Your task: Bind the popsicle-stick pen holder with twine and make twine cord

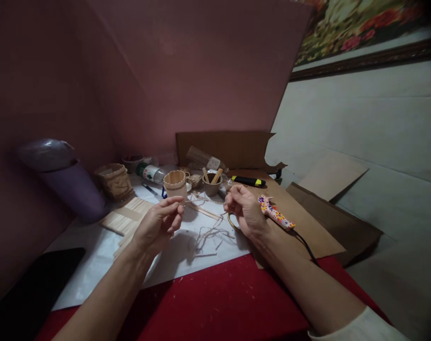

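My left hand [157,221] pinches one end of a thin strand of twine [205,199] between thumb and fingertips. The strand runs across to my right hand [244,212], whose fingers are closed on its other end. Just behind my left hand stands a small round cup made of wooden sticks [175,185], with a braided trim around its rim. Loose bits of twine [205,240] lie tangled on the white sheet [165,274] between my forearms. A looped handle, apparently of scissors [232,224], shows partly behind my right hand.
A floral-patterned glue gun [276,214] with a black cord rests on cardboard [318,233] at right, near a yellow-black cutter [249,181]. Behind are a pot of sticks [212,186] and plastic bottles [150,172]. Craft sticks [124,215], a woven-looking container [114,182] and a purple tumbler [73,189] stand left.
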`<state>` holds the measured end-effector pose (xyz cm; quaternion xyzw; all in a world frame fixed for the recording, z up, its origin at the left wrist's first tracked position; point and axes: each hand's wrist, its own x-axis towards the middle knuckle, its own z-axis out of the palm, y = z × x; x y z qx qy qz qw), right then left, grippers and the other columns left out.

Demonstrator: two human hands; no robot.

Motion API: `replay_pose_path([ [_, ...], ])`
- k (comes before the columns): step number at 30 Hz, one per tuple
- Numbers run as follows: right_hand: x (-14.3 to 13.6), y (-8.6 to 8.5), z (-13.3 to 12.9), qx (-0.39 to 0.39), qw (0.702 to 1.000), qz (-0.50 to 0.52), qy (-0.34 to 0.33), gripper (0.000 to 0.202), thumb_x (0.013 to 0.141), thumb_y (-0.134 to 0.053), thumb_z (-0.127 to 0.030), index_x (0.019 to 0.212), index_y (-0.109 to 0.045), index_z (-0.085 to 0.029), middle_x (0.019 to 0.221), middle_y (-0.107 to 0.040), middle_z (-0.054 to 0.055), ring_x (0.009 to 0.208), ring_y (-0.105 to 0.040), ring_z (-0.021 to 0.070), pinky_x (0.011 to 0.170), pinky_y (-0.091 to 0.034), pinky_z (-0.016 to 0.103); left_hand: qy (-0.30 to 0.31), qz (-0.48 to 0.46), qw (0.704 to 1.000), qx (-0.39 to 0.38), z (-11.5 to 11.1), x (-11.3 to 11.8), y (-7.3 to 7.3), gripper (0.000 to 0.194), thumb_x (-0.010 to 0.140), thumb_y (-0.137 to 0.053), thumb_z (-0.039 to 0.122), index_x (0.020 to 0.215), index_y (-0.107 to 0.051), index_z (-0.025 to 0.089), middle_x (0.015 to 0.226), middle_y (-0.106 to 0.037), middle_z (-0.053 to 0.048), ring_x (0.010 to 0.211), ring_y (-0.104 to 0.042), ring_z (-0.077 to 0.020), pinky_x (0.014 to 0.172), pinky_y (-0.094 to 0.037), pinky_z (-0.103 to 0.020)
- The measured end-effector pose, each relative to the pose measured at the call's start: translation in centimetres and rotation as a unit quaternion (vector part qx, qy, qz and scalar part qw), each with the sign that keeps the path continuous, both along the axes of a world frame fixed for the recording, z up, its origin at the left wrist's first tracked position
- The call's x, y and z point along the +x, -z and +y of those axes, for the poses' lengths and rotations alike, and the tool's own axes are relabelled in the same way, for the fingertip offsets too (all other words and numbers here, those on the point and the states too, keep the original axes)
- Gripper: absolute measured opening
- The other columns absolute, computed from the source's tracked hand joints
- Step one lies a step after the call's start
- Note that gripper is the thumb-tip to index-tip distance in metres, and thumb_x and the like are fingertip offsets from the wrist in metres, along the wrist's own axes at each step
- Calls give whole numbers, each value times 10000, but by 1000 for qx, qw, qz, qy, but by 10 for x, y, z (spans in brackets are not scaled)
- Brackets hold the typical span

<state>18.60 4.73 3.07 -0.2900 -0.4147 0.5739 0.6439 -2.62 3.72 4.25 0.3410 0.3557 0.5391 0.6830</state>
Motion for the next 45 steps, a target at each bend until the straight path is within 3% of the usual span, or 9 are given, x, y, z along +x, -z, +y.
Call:
replay_pose_path([
  [5, -5, 3, 0, -15, 999, -24, 17, 244, 728, -663, -334, 723, -461, -198, 495, -493, -72, 359, -299, 41, 358, -189, 166, 48, -80, 994, -58, -1, 1, -3, 272, 705, -495, 3, 924, -623, 101, 901, -700, -103, 683, -671, -139, 556, -535, -209],
  [8, -6, 3, -1, -20, 999, -33, 23, 265, 713, -670, -342, 725, -446, -202, 463, -441, -92, 347, -200, 27, 349, -109, 165, 54, -87, 994, -38, -2, 1, -3, 336, 673, -498, -39, 939, -625, 123, 1002, -697, -95, 779, -684, -159, 615, -549, -225],
  [11, -8, 4, -3, -13, 999, -43, 15, 261, 728, -656, -352, 728, -442, -203, 463, -421, -97, 356, -182, 26, 354, -94, 168, 33, -35, 999, -18, -2, 3, 1, 308, 676, -587, -25, 939, -628, 129, 1037, -696, -99, 745, -686, -143, 573, -527, -191],
  [15, -13, 7, -6, 8, 996, -86, -7, 253, 742, -645, -368, 737, -456, -200, 454, -388, -102, 374, -201, 32, 365, -108, 172, 22, 69, 997, 8, -4, 10, 8, 192, 713, -698, 176, 883, -640, 109, 929, -717, -131, 657, -674, -143, 516, -480, -187],
  [20, -20, 10, -10, 40, 987, -154, -23, 272, 748, -644, -403, 717, -497, -177, 478, -362, -91, 411, -244, 42, 388, -155, 193, 35, 169, 983, 54, -3, 17, 20, 292, 719, -696, 372, 825, -664, 101, 649, -672, -54, 474, -532, -79, 474, -389, -196],
  [26, -22, 10, -12, 67, 970, -234, 0, 263, 783, -601, -401, 699, -535, -161, 598, -520, -26, 456, -325, 52, 424, -209, 214, 29, 264, 959, 96, -8, 21, 21, 308, 700, -692, 401, 756, -675, 98, 447, -459, 47, 418, -362, -48, 430, -236, -189],
  [28, -23, 10, -14, 56, 969, -239, -8, 251, 789, -588, -391, 704, -527, -163, 593, -524, -30, 444, -313, 50, 419, -207, 212, 46, 281, 953, 104, -13, 23, 18, 302, 705, -679, 406, 727, -661, 105, 450, -460, 44, 419, -360, -55, 429, -225, -197],
  [33, -28, 8, -21, 14, 981, -186, -47, 170, 779, -567, -324, 857, -521, -181, 476, -376, -103, 402, -271, 52, 399, -197, 190, 89, 292, 949, 76, -21, 29, 13, 320, 706, -653, 436, 706, -643, 116, 416, -451, 41, 397, -347, -67, 421, -212, -211],
  [45, -26, 4, -18, -34, 977, -196, -72, 286, 729, -643, -429, 752, -561, -156, 477, -475, -79, 334, -293, 23, 338, -183, 183, 103, 296, 947, 65, -21, 34, 15, 303, 704, -641, 409, 631, -643, 116, 393, -483, 24, 380, -359, -63, 419, -224, -211],
])
